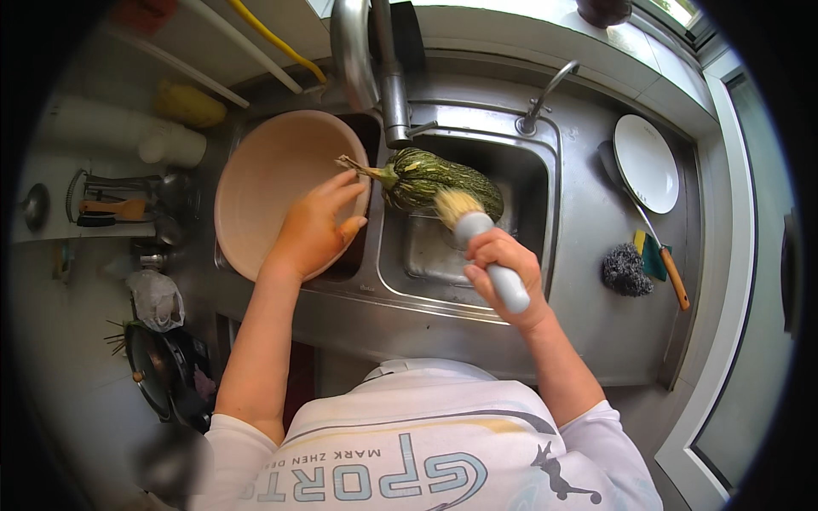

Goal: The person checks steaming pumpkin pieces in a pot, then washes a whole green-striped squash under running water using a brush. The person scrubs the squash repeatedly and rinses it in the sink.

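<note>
A dark green, pale-flecked squash (441,175) lies in the right basin of a stainless steel sink (441,268), its dry stem pointing left over the divider. My right hand (508,262) grips the grey handle of a scrubbing brush (461,211). The brush's pale bristles lie against the squash's near side, slightly blurred. Over the right rim of a large pinkish plastic basin (262,191), my left hand (323,220) has its fingers apart. Its fingertips are at the squash's stem; whether they touch it I cannot tell. The basin is tilted in the left sink bowl.
A metal faucet (396,108) overhangs the divider, and a thin curved tap (543,99) stands behind. On the right counter are a white plate (647,163), a wooden-handled utensil (671,271), steel wool (627,269) and a sponge (653,255). Kitchen utensils (118,201) lie at left.
</note>
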Demonstrator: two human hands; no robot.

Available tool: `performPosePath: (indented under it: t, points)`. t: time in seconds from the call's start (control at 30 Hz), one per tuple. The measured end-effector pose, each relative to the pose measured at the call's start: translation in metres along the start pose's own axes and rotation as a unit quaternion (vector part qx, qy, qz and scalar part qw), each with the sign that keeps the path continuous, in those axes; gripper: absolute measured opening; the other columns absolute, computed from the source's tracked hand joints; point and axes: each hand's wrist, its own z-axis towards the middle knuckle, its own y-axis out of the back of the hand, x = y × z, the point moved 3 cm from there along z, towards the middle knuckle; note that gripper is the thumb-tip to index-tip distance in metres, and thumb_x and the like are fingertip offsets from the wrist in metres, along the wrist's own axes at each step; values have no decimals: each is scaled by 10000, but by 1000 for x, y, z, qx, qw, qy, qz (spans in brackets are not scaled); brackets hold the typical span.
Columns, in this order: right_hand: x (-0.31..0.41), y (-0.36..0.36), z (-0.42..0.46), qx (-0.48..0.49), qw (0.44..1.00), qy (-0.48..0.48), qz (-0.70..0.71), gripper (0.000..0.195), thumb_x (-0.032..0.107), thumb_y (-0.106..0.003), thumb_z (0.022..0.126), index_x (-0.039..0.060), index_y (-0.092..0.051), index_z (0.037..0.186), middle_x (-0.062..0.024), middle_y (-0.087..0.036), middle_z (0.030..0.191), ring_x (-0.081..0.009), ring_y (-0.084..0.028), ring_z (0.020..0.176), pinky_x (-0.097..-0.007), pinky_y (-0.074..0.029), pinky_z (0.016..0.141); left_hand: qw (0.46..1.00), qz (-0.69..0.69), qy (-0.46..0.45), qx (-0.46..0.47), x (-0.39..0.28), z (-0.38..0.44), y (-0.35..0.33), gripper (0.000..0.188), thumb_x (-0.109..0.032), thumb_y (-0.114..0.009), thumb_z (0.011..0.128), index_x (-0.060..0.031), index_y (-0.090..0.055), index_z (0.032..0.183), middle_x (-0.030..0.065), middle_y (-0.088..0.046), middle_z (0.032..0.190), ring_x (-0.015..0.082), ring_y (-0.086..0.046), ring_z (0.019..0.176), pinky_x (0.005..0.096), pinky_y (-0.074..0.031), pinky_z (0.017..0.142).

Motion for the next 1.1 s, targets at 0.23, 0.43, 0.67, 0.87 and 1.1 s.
performPosePath:
  t: [0.23,0.43,0.67,0.87,1.1]
  points:
    - [-95,42,-29,-71,969,-179,-155,180,80,-791,876,37,-621,835,-102,-638,788,-228,-617,703,-340,-523,688,1000,14,-15,-12,0,-8,8,465,-159,-787,892,-108,-678,1341,130,-579,1517,374,-589,1324,431,-498,1087]
    - [-101,-28,-22,90,944,-314,39,131,129,-783,913,64,-675,876,-9,-675,814,-98,-580,742,-309,-497,694,999,-32,28,-2,-10,-21,19,499,-66,-780,891,-87,-664,1376,143,-562,1543,368,-605,1334,398,-513,1068]
    - [-83,-5,-17,67,952,-299,-14,169,123,-787,923,60,-639,870,-37,-674,840,-139,-622,785,-301,-522,762,996,-47,71,10,-8,-52,14,516,-66,-782,886,-79,-660,1387,157,-561,1541,372,-552,1398,414,-446,1148]
    - [-31,6,34,-50,990,-98,84,154,29,-752,916,41,-612,853,-40,-650,875,-110,-588,829,-282,-504,782,998,-18,40,-36,-1,-60,8,497,-147,-801,868,-72,-679,1344,143,-594,1497,396,-609,1268,456,-499,1063]
    - [-62,53,12,-101,984,-141,-39,153,46,-744,945,36,-620,856,-15,-644,850,-101,-569,785,-258,-492,731,998,47,34,-24,-12,-61,16,520,-121,-802,846,-88,-675,1349,141,-584,1503,394,-574,1315,455,-477,1090]
